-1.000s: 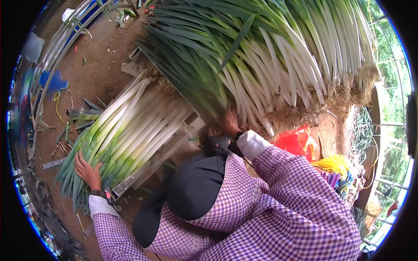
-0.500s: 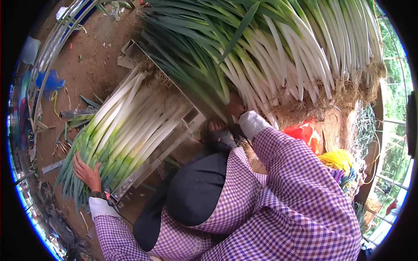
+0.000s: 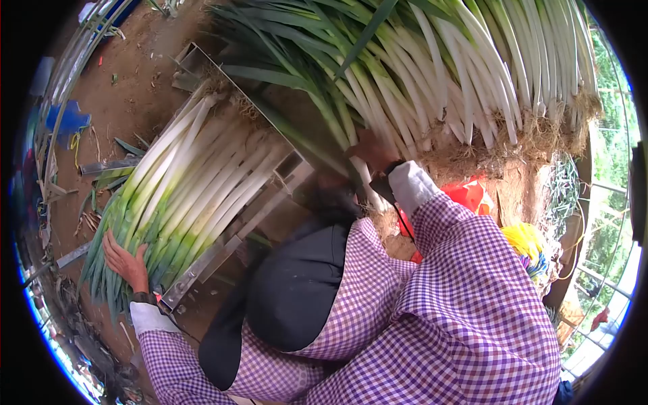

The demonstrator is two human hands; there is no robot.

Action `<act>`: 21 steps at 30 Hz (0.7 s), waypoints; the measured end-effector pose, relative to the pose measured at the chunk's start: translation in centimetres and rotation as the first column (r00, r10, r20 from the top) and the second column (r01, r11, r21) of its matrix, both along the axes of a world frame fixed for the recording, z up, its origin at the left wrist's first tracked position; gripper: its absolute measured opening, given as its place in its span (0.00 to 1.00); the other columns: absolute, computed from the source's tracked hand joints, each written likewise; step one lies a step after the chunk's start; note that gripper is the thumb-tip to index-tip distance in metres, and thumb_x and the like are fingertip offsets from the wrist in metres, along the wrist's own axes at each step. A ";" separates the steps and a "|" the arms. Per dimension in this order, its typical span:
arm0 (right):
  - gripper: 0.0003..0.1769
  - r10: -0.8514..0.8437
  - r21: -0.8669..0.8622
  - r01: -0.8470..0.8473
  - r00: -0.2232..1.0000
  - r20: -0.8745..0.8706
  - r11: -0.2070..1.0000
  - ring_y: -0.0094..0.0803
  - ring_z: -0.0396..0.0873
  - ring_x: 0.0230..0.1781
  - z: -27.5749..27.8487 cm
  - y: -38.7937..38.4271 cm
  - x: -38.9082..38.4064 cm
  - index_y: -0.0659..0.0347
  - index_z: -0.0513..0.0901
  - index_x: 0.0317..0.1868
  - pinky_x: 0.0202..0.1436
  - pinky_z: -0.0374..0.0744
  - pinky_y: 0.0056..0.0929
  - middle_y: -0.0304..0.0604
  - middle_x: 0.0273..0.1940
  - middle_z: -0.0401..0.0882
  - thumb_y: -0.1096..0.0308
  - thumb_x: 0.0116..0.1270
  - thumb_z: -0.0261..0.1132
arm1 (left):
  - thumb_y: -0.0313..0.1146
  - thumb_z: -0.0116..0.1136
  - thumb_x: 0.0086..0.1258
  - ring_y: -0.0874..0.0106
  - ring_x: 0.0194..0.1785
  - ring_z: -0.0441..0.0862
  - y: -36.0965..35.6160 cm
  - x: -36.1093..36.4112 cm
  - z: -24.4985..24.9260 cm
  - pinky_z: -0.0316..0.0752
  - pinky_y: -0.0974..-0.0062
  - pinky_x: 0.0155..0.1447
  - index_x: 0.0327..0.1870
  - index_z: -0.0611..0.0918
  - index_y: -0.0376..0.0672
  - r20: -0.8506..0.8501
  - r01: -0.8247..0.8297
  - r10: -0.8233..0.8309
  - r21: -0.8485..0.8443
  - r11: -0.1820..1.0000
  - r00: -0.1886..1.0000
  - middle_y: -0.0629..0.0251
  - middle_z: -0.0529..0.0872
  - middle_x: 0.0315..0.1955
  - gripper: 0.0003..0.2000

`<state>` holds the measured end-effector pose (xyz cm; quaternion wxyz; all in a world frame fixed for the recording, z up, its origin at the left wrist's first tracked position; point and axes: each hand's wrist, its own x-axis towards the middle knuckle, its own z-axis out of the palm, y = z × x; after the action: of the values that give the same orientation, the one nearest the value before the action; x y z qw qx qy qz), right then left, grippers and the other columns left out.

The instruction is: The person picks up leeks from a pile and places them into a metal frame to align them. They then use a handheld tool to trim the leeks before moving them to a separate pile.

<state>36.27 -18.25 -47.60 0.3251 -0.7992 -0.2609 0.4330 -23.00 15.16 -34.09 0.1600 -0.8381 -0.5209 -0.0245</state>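
Observation:
My left hand [image 3: 126, 263] lies with fingers spread on the green leaves of a row of leeks [image 3: 202, 169]. Those leeks rest side by side in a metal frame [image 3: 202, 271], roots toward the far end. Over by the large pile of leeks [image 3: 432, 81], my right hand [image 3: 375, 151] has its fingers closed around a single leek [image 3: 365, 185]. Its white stem and roots hang below the hand, and its leaves reach up and left. Part of the right hand's grip is blurred and shaded.
Beneath the pile's roots lies a red plastic bag [image 3: 467, 197]. Yellow ties [image 3: 523, 241] hang on the right. On the soil at left are a blue scrap [image 3: 69, 120] and a metal bar [image 3: 108, 167]. My dark-covered knee [image 3: 297, 287] is close to the frame.
My right hand has shifted up and right, and a leek's white root end now shows below it. My left hand stays on the leaves. The view has shifted slightly.

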 end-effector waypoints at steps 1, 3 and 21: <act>0.32 0.006 0.086 0.000 0.998 -0.065 0.996 0.40 0.84 0.48 0.6 0.1 0.1 0.66 0.82 0.59 0.52 0.81 0.38 0.54 0.48 0.86 0.62 0.54 0.75 | 0.40 0.80 0.54 0.58 0.81 0.57 0.3 0.2 0.3 0.52 0.49 0.80 0.82 0.57 0.50 0.004 0.004 -0.004 0.006 1.000 1.000 0.62 0.61 0.79 0.54; 0.33 0.045 0.122 -0.035 0.996 -0.081 0.992 0.43 0.82 0.52 0.6 0.0 0.0 0.65 0.82 0.61 0.56 0.79 0.40 0.55 0.52 0.85 0.60 0.55 0.76 | 0.39 0.80 0.53 0.57 0.81 0.57 -0.3 0.2 0.2 0.52 0.50 0.80 0.82 0.57 0.50 0.013 0.004 -0.004 0.000 1.000 1.000 0.62 0.61 0.78 0.54; 0.22 0.336 0.274 -0.474 0.840 0.426 0.837 0.56 0.73 0.62 5.7 -4.9 -2.3 0.48 0.88 0.59 0.68 0.72 0.45 0.57 0.58 0.74 0.74 0.65 0.64 | 0.38 0.81 0.51 0.55 0.81 0.56 -0.6 0.7 0.6 0.50 0.51 0.81 0.81 0.57 0.48 0.030 0.004 -0.004 0.006 1.000 1.000 0.59 0.61 0.79 0.55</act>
<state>33.95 -23.11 -41.88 0.3146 -0.7139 -0.5586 0.2815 -22.27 14.58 -33.49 0.1549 -0.8381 -0.5216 -0.0390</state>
